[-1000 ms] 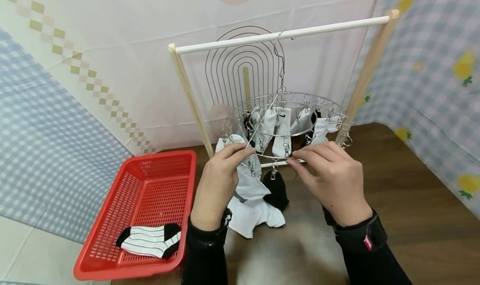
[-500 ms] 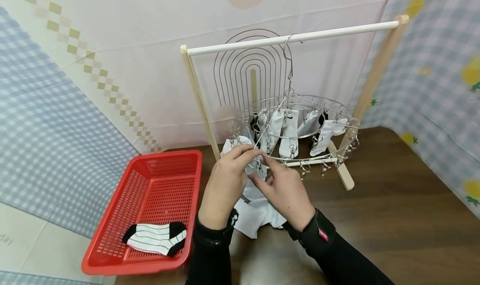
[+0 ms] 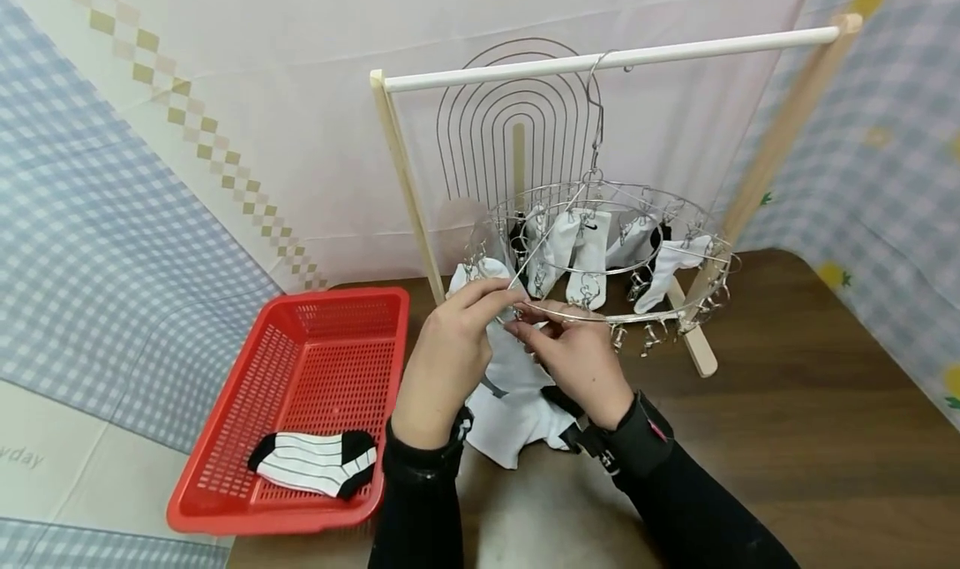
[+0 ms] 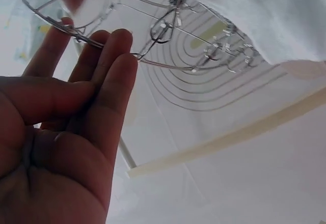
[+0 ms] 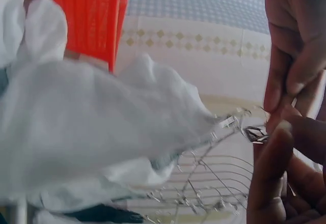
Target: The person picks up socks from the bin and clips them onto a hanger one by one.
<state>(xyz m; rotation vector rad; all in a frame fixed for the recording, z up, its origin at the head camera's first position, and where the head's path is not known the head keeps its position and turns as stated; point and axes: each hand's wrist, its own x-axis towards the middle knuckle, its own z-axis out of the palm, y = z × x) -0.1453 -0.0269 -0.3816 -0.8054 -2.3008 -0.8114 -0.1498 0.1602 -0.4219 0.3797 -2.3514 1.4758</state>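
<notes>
Your left hand (image 3: 450,356) is bent forward at the wrist, thumb and fingers pinching the near-left rim of the round wire hanger (image 3: 637,316). Your right hand (image 3: 588,365) reaches in from the other side, its thumb and fingertips drawn together on the hanger just beside your left fingertips; you cannot tell whether they have the wire or a clip. Your forearms, in black sleeves (image 3: 420,511), angle inward from the near edge.

Since 1.0 s ago your right hand has come left along the rim, from well apart to your left hand's side; it was already close 0.5 s ago. Your left hand has kept its place on the rim.

Outward, pale socks (image 3: 517,427) hang below your hands, and a white sock (image 3: 590,261) hangs beyond them. The hanger hooks over the white bar (image 3: 487,73) above the bench (image 3: 787,402). Left of your arms, the red basket (image 3: 180,502) holds a striped sock (image 3: 315,465), lying as before.
</notes>
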